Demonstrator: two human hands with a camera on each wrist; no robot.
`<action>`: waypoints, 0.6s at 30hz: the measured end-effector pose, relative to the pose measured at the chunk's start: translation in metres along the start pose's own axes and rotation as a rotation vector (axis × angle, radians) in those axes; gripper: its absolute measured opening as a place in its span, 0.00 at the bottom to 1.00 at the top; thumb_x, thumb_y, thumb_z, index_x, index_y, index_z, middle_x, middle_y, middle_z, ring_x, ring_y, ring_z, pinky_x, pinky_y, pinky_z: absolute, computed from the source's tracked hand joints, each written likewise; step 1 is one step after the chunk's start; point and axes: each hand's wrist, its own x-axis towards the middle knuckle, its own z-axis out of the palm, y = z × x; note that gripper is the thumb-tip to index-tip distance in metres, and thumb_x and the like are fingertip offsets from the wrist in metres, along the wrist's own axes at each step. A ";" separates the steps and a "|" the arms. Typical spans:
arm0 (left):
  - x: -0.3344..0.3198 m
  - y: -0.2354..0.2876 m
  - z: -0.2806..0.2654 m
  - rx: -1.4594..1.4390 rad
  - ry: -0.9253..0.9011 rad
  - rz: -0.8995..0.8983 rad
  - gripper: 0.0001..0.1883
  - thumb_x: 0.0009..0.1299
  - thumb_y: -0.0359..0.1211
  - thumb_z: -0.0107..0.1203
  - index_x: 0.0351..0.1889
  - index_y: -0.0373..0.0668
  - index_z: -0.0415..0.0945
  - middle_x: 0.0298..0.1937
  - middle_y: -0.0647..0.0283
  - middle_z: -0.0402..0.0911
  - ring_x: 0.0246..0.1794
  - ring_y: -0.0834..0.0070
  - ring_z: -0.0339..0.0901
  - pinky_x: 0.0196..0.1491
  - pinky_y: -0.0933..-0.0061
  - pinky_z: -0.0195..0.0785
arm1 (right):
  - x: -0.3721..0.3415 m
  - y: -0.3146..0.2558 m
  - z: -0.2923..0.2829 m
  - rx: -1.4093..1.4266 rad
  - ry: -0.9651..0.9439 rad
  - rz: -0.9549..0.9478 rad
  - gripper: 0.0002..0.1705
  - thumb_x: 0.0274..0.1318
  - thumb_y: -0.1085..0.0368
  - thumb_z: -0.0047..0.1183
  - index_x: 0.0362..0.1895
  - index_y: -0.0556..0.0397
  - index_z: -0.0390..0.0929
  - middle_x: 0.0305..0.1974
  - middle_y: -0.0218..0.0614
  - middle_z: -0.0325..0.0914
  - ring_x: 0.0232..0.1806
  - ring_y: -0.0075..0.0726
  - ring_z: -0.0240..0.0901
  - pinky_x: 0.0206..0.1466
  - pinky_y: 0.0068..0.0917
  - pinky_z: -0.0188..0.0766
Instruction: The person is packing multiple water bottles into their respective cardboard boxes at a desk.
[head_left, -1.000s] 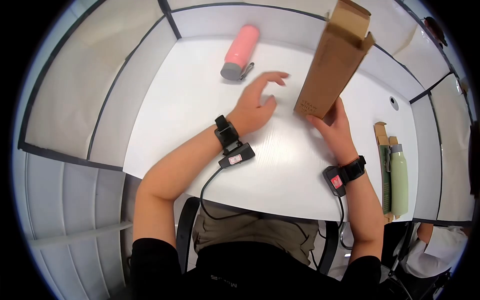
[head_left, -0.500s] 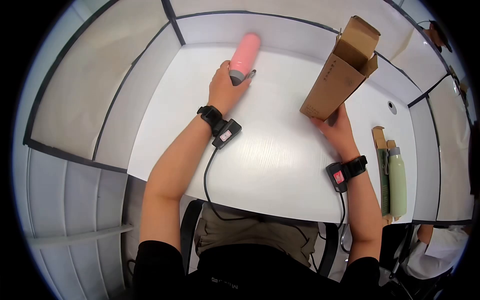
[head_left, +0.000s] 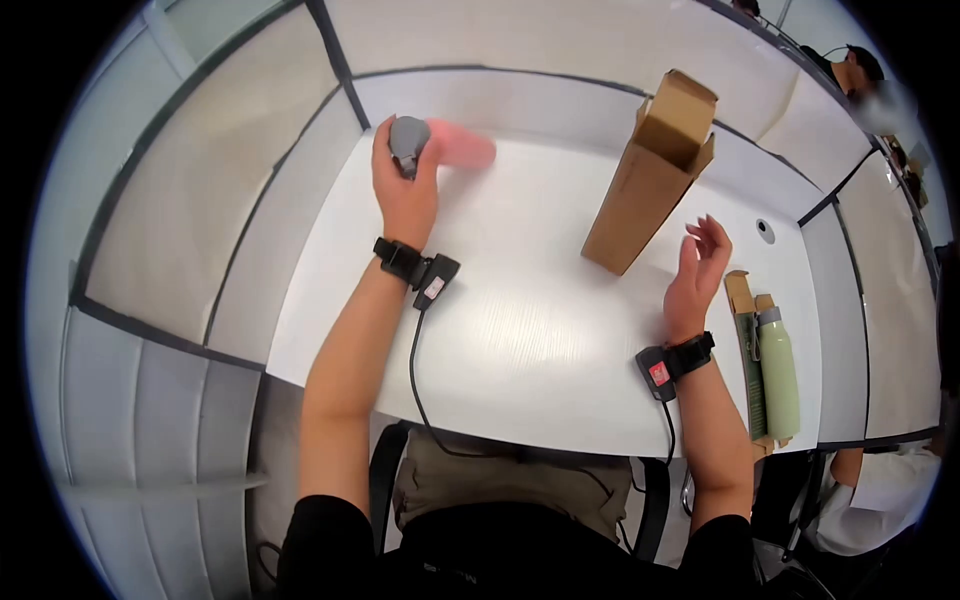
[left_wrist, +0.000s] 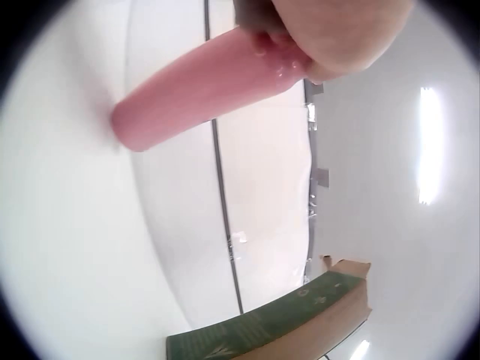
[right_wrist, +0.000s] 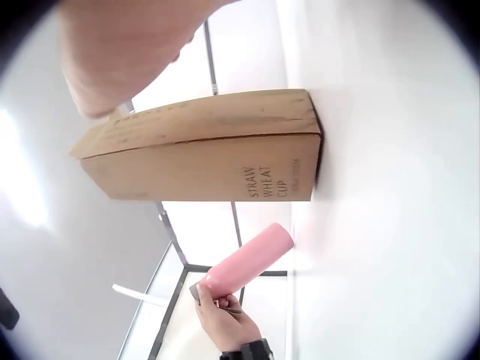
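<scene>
My left hand (head_left: 407, 208) grips a pink bottle (head_left: 463, 146) around its grey-capped end, at the back left of the table. In the left wrist view the bottle (left_wrist: 202, 82) leans, its pink base close to the white tabletop. An upright cardboard box (head_left: 632, 205) with its top flaps raised stands right of the middle; "STRAW WHEAT CUP" is printed on the box (right_wrist: 217, 165) in the right wrist view. My right hand (head_left: 697, 275) is held just right of the box, fingers extended and holding nothing.
A light green bottle (head_left: 779, 385) with a grey cap lies at the table's right side, beside another cardboard box (head_left: 746, 350) with a green face. Low white partitions (head_left: 520, 100) border the table. Cables hang from both wrist cameras, and other people are beyond the right side.
My left hand reached the pink bottle, took hold at its capped end and tilted that end up, moving it left. My right hand let go of the box, which now stands by itself.
</scene>
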 end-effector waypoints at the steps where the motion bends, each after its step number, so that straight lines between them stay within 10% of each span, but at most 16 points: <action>1: 0.005 0.007 -0.002 0.008 -0.007 0.044 0.32 0.72 0.34 0.63 0.72 0.40 0.63 0.58 0.55 0.76 0.54 0.70 0.77 0.55 0.70 0.73 | 0.003 -0.003 -0.001 -0.012 0.052 -0.056 0.23 0.67 0.71 0.50 0.65 0.59 0.65 0.58 0.41 0.69 0.58 0.36 0.69 0.63 0.34 0.65; 8: 0.030 0.077 0.002 0.019 -0.295 0.181 0.30 0.67 0.27 0.68 0.66 0.41 0.70 0.59 0.58 0.80 0.55 0.71 0.80 0.57 0.69 0.74 | 0.053 -0.090 0.005 -0.065 -0.252 -0.406 0.14 0.59 0.76 0.54 0.50 0.58 0.76 0.43 0.36 0.74 0.37 0.30 0.69 0.44 0.26 0.68; 18: 0.012 0.148 0.035 0.000 -0.843 0.238 0.40 0.60 0.32 0.74 0.70 0.46 0.64 0.47 0.58 0.87 0.45 0.70 0.84 0.49 0.70 0.76 | 0.079 -0.183 0.037 -0.185 -0.653 0.046 0.43 0.53 0.51 0.71 0.66 0.62 0.68 0.41 0.45 0.82 0.36 0.41 0.81 0.43 0.32 0.77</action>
